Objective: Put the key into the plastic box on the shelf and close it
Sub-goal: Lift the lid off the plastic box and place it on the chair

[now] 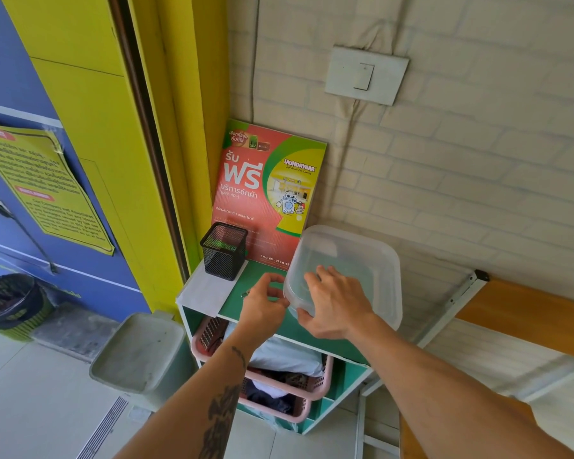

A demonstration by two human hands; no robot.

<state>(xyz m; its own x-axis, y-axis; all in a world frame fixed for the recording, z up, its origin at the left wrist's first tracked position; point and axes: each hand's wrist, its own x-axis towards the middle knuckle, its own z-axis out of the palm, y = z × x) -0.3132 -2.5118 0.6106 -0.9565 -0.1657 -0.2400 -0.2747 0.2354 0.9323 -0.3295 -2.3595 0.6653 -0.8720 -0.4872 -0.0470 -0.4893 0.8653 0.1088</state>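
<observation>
Single head cam, wide-angle, looking forward and steeply down at the shelf (206, 294) from close above and in front of it. No second view, so no overlap.

Shelf (232, 303) top carries 3 things: mesh pen holder (224, 250) at 10 o'clock, poster board (265, 193) at 12 o'clock leaning on the wall behind, plastic box (355, 260) at 3 o'clock, lid on. Left hand (262, 303) just left of the box, over the shelf top; right hand (335, 306) on the box's near left corner. Small metal item (245, 294), maybe the key, by the left fingers. 2 baskets (279, 379) stacked in the shelf below. Bin (140, 352) on the floor at 8 o'clock.
</observation>
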